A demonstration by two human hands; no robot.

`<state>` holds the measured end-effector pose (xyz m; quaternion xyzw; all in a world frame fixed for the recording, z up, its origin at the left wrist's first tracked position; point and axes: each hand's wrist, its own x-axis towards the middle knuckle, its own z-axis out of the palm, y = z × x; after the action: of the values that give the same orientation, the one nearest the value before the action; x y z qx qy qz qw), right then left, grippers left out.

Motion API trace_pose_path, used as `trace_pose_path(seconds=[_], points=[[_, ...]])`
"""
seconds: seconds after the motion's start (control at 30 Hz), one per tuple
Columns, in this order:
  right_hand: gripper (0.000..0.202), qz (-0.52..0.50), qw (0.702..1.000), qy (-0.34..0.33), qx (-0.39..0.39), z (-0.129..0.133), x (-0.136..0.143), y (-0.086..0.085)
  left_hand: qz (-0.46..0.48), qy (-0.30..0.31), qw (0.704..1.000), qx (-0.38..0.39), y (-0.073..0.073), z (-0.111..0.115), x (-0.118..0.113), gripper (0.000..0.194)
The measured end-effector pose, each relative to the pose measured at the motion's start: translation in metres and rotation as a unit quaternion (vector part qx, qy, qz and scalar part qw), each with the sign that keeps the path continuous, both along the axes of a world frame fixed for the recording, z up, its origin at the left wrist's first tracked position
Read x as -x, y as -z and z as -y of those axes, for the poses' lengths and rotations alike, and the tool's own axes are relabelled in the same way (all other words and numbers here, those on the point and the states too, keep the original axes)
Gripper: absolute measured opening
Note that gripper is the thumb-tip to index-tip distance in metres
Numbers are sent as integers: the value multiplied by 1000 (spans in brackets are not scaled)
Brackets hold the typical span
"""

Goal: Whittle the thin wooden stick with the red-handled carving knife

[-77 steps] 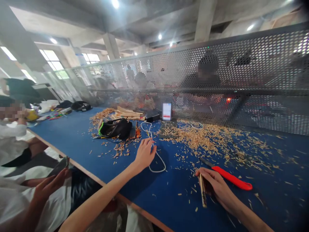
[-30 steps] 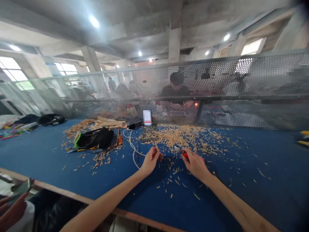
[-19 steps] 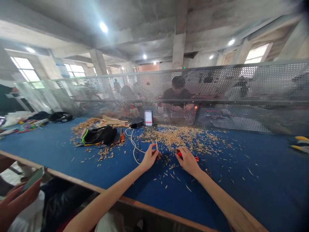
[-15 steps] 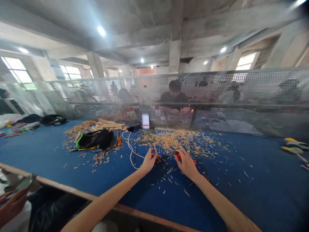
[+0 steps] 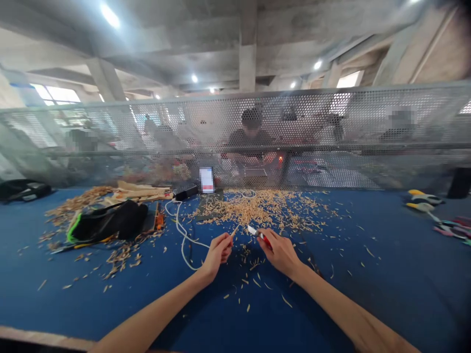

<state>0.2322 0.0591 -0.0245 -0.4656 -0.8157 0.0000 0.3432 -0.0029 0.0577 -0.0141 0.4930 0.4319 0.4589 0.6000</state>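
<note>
Your left hand [image 5: 218, 251] is closed around a thin, pale wooden stick [image 5: 234, 230], pinching its lower end so that the pointed tip angles up and to the right. Your right hand [image 5: 278, 250] is closed around a red-handled utility knife [image 5: 257, 233], with the short metal blade projecting to the left, just beside the tip of the stick; whether blade and stick touch cannot be determined. Both hands are raised slightly over the blue felt-covered worktable [image 5: 368, 294], above a scatter of pale wood shavings [image 5: 257, 208] that thickens toward the far side. A white cable [image 5: 183, 235] loops across the table just left of your left hand. Further left lies a black pouch with green trim [image 5: 106, 223]. A small phone with a lit screen [image 5: 206, 179] stands upright against the grey perforated metal screen [image 5: 331, 127] at the table's far edge. Behind that screen, a person in dark clothing [image 5: 251, 135] sits facing you.
</note>
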Motion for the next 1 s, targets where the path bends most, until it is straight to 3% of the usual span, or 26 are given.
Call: trace_pose_path(seconds=[0.4, 0.7, 1.0], points=[[29, 41, 998, -41, -6, 1, -3, 1, -56, 52, 995, -67, -6, 11, -6, 46], [22, 10, 1000, -8, -26, 2, -3, 0, -20, 46, 998, 27, -7, 7, -4, 32], [22, 15, 1000, -4, -10, 2, -2, -3, -46, 67, 997, -16, 1, 5, -6, 38]])
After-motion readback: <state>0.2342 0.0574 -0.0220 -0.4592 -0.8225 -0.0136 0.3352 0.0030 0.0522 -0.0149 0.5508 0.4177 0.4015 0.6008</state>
